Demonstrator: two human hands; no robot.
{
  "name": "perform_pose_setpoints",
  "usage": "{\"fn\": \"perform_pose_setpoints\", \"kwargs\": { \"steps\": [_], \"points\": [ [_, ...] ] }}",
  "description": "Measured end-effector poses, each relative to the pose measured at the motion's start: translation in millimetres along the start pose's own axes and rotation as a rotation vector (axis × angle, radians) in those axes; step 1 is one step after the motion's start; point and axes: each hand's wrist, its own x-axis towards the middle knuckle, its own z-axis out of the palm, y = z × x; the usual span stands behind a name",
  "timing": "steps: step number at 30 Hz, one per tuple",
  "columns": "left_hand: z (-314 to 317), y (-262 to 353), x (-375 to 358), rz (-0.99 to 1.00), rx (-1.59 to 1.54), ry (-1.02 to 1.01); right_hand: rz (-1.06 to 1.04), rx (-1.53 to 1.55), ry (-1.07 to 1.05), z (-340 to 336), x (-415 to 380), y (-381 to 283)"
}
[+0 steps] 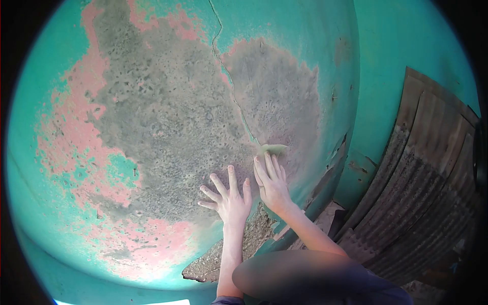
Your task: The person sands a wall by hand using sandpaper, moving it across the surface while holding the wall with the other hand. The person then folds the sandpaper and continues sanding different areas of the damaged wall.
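A teal wall has a large grey scraped patch edged with pink, and a crack runs down through it. My left hand lies on the lower part of the grey patch with its fingers spread, holding nothing. To its right, my right hand is pressed flat on the wall, fingers stretched upward. A pale greenish sheet lies against the wall at its fingertips, by the lower end of the crack. Part of the sheet is hidden under the fingers.
Rusty corrugated metal sheets lean against the teal wall on the right. Below my hands, a broken area shows rough, pebbly material. A dark blurred shape covers the bottom centre.
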Motion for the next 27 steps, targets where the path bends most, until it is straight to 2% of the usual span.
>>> {"fn": "perform_pose_setpoints", "kwargs": {
  "steps": [13,17,21,24,27],
  "points": [
    [6.7,-4.8,0.1,0.05,-0.033,0.057,-0.139,0.01,0.076,5.3,17.3,-0.3],
    [12.6,-6.5,0.6,0.039,-0.021,0.094,-0.2,-0.016,0.062,-18.5,54.8,-11.6],
    [26.1,-11.3,-3.1,0.091,0.013,0.222,-0.278,0.046,0.09,-21.3,59.2,-14.2],
    [19.7,-10.3,-9.1,0.079,-0.07,0.111,-0.29,-0.012,0.031,-15.1,43.3,-6.7],
    [19.9,-9.8,-16.3,0.076,-0.059,0.119,-0.293,-0.086,0.008,-26.2,54.2,-11.9]
  ]
}}
